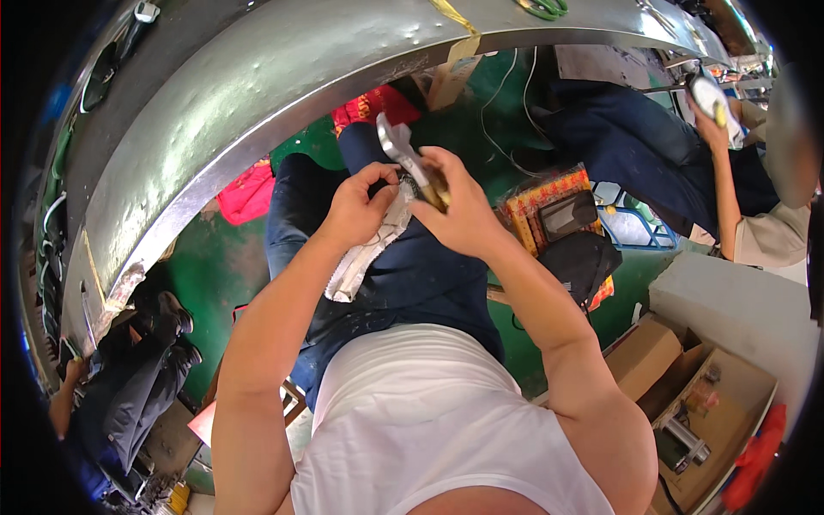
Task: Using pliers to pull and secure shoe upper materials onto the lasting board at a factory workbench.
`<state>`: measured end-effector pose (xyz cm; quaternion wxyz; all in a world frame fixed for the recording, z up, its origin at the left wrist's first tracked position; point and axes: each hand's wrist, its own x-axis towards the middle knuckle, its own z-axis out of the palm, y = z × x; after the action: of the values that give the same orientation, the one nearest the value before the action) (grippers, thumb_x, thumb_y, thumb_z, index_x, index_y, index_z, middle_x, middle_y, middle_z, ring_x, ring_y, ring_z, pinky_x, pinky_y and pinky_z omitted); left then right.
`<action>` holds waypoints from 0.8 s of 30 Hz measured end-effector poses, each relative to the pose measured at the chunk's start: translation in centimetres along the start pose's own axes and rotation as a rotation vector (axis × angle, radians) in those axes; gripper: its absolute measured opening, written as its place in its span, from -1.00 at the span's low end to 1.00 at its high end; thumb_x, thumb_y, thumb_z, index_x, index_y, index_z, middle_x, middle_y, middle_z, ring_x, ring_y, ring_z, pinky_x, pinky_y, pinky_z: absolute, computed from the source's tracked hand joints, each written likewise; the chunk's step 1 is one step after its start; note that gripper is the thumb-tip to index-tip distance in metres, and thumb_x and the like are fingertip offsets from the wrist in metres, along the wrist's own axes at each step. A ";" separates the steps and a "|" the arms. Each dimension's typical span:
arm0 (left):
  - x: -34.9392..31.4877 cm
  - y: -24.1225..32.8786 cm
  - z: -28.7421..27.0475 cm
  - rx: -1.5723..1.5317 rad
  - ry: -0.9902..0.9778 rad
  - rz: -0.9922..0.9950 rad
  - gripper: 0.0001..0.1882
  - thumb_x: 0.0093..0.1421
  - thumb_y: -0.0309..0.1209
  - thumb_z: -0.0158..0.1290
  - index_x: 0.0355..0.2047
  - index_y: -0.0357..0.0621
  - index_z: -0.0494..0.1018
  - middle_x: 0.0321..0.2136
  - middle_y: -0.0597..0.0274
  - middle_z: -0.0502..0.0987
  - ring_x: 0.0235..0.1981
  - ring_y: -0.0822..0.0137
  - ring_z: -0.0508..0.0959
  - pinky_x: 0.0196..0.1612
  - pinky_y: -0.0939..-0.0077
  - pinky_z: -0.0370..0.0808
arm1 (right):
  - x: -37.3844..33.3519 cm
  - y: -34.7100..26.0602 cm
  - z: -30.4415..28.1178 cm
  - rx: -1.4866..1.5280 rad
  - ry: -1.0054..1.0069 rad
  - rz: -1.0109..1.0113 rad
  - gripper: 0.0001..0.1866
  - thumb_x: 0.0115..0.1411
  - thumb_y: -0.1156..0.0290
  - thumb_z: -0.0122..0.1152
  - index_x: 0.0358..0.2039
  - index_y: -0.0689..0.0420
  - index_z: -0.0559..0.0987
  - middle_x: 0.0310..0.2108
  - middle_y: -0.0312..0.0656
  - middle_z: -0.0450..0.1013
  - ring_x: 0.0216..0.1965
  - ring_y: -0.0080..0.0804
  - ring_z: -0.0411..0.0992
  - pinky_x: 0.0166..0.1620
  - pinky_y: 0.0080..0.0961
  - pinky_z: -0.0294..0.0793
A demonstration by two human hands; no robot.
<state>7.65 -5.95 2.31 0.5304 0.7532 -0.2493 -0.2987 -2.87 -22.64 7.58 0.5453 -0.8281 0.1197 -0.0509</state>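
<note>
My right hand [459, 210] is closed around a silvery metal piece [396, 144] with a curved, flat upper end. A yellowish-brown part [436, 190] shows by its fingers; the piece is slightly blurred, so I cannot tell its exact kind. Thumb and fingers of my left hand [365, 204] are pinched together beside it, at the upper end of a whitish, creased cloth [371, 257]. The cloth hangs down over my dark blue trousers [412, 287]. What sits between the left fingertips is too small to make out.
A metal-covered bench [257, 94] curves across the front and left. Right of my legs are a patterned red-yellow stool [524, 210] with a phone [566, 216] and black bag [579, 262]. An open cardboard box [721, 421] stands lower right. Other people sit at right and lower left.
</note>
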 end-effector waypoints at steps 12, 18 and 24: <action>0.1 0.8 0.3 -0.023 0.039 0.180 -0.88 0.22 -0.54 0.09 -0.23 -0.24 0.48 -0.19 0.17 0.56 -0.11 0.35 0.52 0.03 0.50 0.40 | -3.5 4.4 1.3 -0.198 0.117 0.015 -0.44 -0.01 0.56 0.14 0.07 0.28 0.33 -0.15 0.14 0.44 -0.12 0.10 0.48 -0.07 -0.19 0.47; -0.6 0.2 0.3 0.032 0.120 0.040 -0.60 0.15 -0.45 0.20 -0.04 -0.31 0.39 -0.12 -0.06 0.56 0.06 0.20 0.53 0.12 0.43 0.41 | -3.1 3.8 -0.1 -0.225 0.022 0.084 -0.46 -0.06 0.56 0.17 0.01 0.22 0.36 -0.19 0.00 0.42 -0.13 0.03 0.46 -0.09 -0.21 0.47; -0.9 -0.5 -0.2 0.092 0.014 -0.031 -0.46 0.11 -0.41 0.22 0.08 -0.35 0.37 -0.10 -0.10 0.57 0.00 0.14 0.57 0.09 0.37 0.44 | -4.7 5.5 0.2 -0.298 -0.125 0.036 -0.49 0.07 0.48 0.22 0.06 0.20 0.34 -0.15 0.07 0.42 -0.12 0.09 0.44 -0.09 -0.16 0.45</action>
<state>7.19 -5.06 2.08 0.4924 0.7824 -0.2476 -0.2899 -8.11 -23.32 2.69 0.4237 -0.8991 0.1064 0.0286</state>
